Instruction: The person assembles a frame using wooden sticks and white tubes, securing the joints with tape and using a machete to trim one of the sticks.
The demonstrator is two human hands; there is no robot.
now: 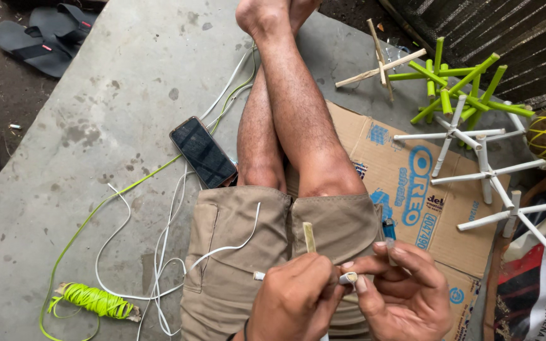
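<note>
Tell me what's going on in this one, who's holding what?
A person sits on a grey concrete slab with legs stretched out. The left hand grips a thin pale bamboo stick upright, while the right hand pinches a small white tube piece beside it. A white plastic strip lies across the lap. Finished white tube crosses and green tube crosses lie right, on and beside a flattened brown cardboard box. A black phone and a green strip coil lie left.
</note>
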